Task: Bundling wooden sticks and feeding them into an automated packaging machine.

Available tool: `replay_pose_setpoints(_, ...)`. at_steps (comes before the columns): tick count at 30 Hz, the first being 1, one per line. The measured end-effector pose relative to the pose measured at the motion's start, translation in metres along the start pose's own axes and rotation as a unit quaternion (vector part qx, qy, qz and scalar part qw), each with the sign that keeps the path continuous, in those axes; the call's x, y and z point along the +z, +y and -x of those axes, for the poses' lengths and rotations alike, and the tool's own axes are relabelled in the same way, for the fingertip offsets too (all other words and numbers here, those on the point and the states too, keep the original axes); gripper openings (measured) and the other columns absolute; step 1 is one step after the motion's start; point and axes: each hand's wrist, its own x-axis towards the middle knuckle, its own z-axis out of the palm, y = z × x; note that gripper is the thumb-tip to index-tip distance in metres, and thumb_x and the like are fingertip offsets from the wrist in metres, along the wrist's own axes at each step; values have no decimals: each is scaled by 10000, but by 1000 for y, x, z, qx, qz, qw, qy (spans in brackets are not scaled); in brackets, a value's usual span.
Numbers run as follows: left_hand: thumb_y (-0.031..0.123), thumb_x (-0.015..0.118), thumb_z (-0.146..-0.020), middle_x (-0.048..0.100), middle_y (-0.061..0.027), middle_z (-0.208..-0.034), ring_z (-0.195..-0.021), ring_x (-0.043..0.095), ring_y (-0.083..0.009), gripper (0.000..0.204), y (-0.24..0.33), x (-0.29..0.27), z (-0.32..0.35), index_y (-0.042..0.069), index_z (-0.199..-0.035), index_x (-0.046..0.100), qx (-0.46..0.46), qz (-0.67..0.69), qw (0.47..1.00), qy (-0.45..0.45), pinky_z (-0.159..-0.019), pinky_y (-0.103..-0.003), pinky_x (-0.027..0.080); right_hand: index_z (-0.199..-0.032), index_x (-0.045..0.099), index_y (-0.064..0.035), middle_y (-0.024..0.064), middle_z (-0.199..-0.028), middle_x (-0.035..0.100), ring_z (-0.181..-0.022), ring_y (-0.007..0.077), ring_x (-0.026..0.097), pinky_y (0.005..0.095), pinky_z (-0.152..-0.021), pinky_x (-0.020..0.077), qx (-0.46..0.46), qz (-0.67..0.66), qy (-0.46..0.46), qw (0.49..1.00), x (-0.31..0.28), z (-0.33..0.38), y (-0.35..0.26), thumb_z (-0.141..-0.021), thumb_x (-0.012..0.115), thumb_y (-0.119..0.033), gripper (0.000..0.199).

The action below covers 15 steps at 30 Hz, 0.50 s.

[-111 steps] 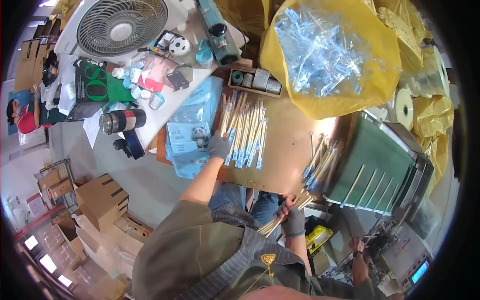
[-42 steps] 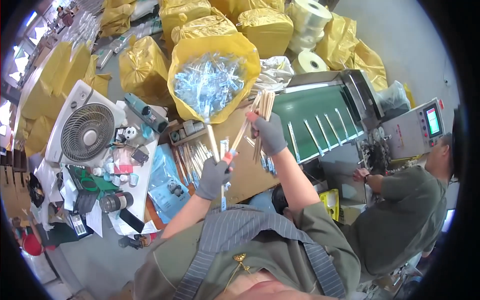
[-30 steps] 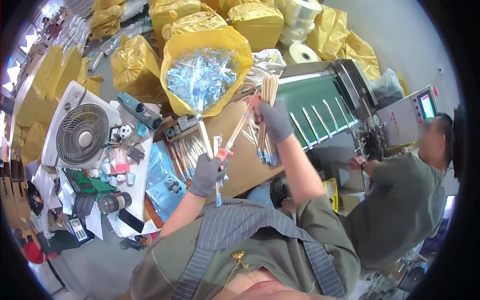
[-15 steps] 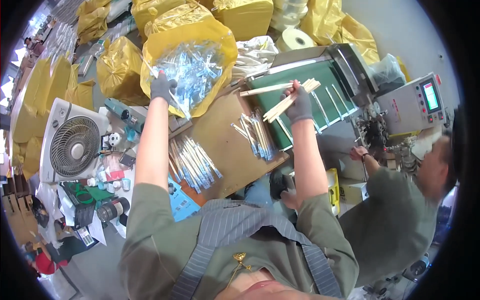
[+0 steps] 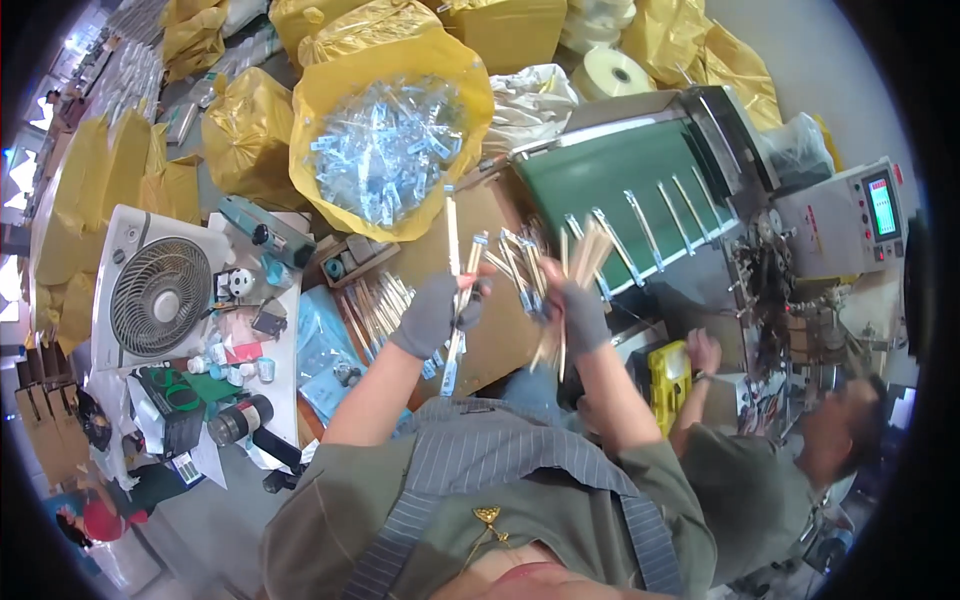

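- Holding: left hand (image 5: 437, 308), grey glove with bare fingertips, above the front part of the brown tabletop (image 5: 480, 205); fingers closed around a few slim sticks (image 5: 453, 230) in blue-marked clear wrap, ends protruding above and below the fist.
- Right hand (image 5: 580, 312), matching glove, above the right front part of the tabletop; curled closed on a bundle of pale sticks (image 5: 592, 250), which fans out above the fist. Bundle and fingers motion-blurred; cannot tell how tight the grip is or whether every stick is wrapped.
- Row of wrapped sticks (image 5: 378, 305), lying on the tabletop's left side, partly behind the left forearm.
- Small heap of wrapped sticks (image 5: 518, 265), on the tabletop's right side, between the two hands as seen.
- Open yellow bag (image 5: 308, 150), at the tabletop's far edge, filled with blue-and-clear wrapped pieces.
- Wooden box (image 5: 375, 262) with small rolls, at the tabletop's far left corner.
- Green belt (image 5: 610, 180), right of the tabletop, bearing several spaced wrapped sticks (image 5: 645, 230).
- Blue plastic bags (image 5: 325, 345), along the tabletop's left edge.
- White fan (image 5: 160, 285), well left of the tabletop.
- Yellow case (image 5: 667, 385), right of the tabletop's front; a co-worker's hand (image 5: 703, 350) just beside it.
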Motion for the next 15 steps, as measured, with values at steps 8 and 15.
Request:
replay_pose_setpoints(8, 266, 446, -903, 486, 0, -634, -430, 345, -37, 315, -1, 11, 63, -20, -925, 576, 8, -191, 979, 73, -404, -192, 253, -845, 622, -16, 6, -569, 508, -471, 91, 474, 222, -445, 381, -234, 152, -45, 959, 50, -15, -46, -750, 585, -155, 172)
replay_pose_setpoints(15, 209, 422, -898, 399, 26, -594, -430, 307, -33, 275, -13, 9, 86, -29, -910, 558, 82, -132, 977, 146, -390, -197, 215, -794, 562, -23, 23, -595, 525, -480, 95, 488, 235, -449, 393, -106, 227, -139, 958, 92, 37, 13, -761, 640, -180, 178)
